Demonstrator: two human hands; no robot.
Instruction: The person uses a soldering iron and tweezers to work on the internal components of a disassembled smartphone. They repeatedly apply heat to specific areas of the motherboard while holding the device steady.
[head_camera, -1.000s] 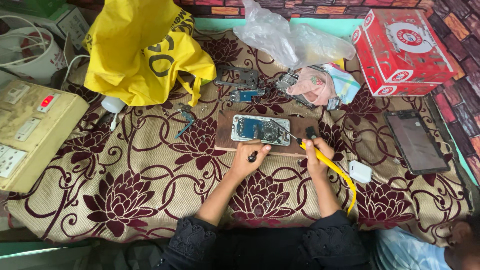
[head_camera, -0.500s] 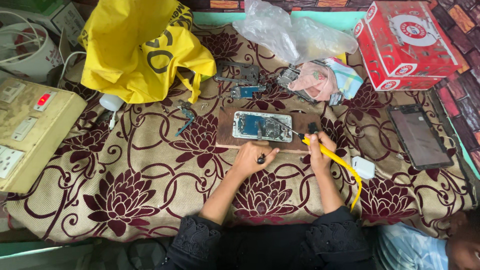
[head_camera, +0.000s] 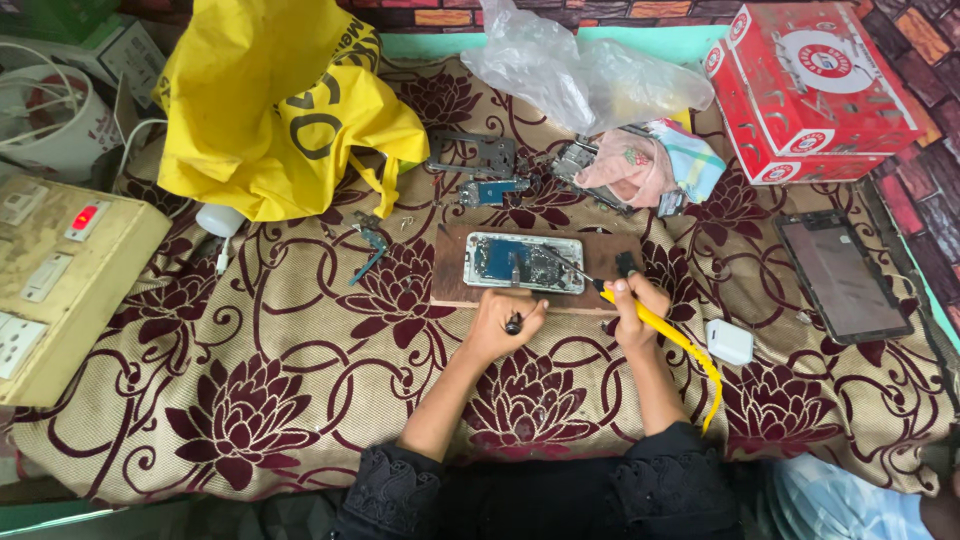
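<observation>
Two hands: right hand, one soldering iron; left hand; one opened phone.

Floral cloth bears wooden board, yellow bag, red box.

We note the cloth is tan with maroon flowers and looping maroon vines; the bag is bright yellow with dark lettering; the box is red with white markings; the board is brown; the opened phone shows a blue-green inside within a pale frame; the tool in our right hand has a yellow handle; the charger is white; the switchboard is cream with a red light; our sleeves are black.
</observation>
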